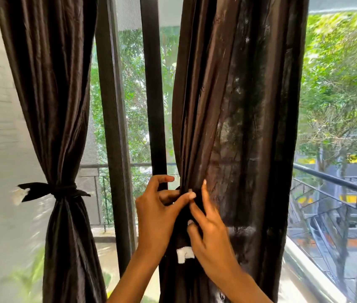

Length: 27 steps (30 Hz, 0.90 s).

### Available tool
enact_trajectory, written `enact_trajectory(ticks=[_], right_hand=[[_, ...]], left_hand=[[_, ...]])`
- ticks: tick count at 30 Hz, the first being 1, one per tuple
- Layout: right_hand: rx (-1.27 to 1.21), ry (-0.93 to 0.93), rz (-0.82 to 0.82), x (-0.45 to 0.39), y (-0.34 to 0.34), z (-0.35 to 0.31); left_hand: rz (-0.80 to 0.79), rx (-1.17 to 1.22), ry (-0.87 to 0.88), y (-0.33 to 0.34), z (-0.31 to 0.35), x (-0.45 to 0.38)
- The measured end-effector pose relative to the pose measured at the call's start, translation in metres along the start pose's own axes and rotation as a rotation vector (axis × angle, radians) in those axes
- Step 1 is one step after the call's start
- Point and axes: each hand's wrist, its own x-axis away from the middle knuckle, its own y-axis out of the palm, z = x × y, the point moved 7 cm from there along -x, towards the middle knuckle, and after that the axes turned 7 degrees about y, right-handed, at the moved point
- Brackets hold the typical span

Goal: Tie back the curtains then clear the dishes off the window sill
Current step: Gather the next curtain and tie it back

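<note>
Left curtain (59, 127) already tied. Both hands at right curtain (234, 127), mid-window: left hand (157, 213) fingers pinch dark tie-back; right hand (210, 232) fingers curl round it. Next: knot snug. Sill dishes unseen.

Dark brown curtains (238, 106), black frame (153, 84)

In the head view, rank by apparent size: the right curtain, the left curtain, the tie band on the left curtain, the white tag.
1. Right curtain, though it hangs nearer the camera, which inflates it.
2. Left curtain.
3. Tie band.
4. White tag, partly hidden by the right hand.
</note>
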Motion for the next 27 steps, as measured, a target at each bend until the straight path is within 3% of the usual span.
enact_trajectory(ticks=[3, 7, 10, 13, 15, 17, 20, 23, 27], right_hand=[[-0.040, 0.024, 0.006, -0.005, -0.004, 0.003], [-0.464, 0.310, 0.274, -0.028, -0.037, 0.028], [-0.723, 0.524, 0.091, -0.056, -0.029, 0.040], [-0.845, 0.523, -0.030, -0.065, -0.022, 0.032], [-0.777, 0.450, 0.060, -0.061, -0.028, 0.031], [-0.612, 0.392, 0.276, -0.049, -0.041, 0.033], [-0.199, 0.171, 0.554, -0.022, -0.055, 0.014], [0.055, -0.027, 0.555, -0.001, -0.044, -0.009], [0.181, -0.087, 0.431, 0.008, -0.033, -0.017]], left_hand=[[0.028, -0.036, -0.025, -0.002, -0.008, -0.007], [0.051, -0.041, -0.048, -0.008, -0.015, -0.012], [0.043, -0.052, -0.036, -0.011, -0.016, -0.015], [0.033, -0.056, -0.051, -0.011, -0.021, -0.015], [0.032, -0.071, -0.050, -0.011, -0.021, -0.015], [0.045, -0.095, -0.033, -0.010, -0.019, -0.014], [0.074, -0.131, 0.018, -0.007, -0.013, -0.010], [0.074, -0.162, 0.055, -0.002, -0.009, -0.006], [0.044, -0.059, 0.039, 0.001, -0.006, 0.002]])
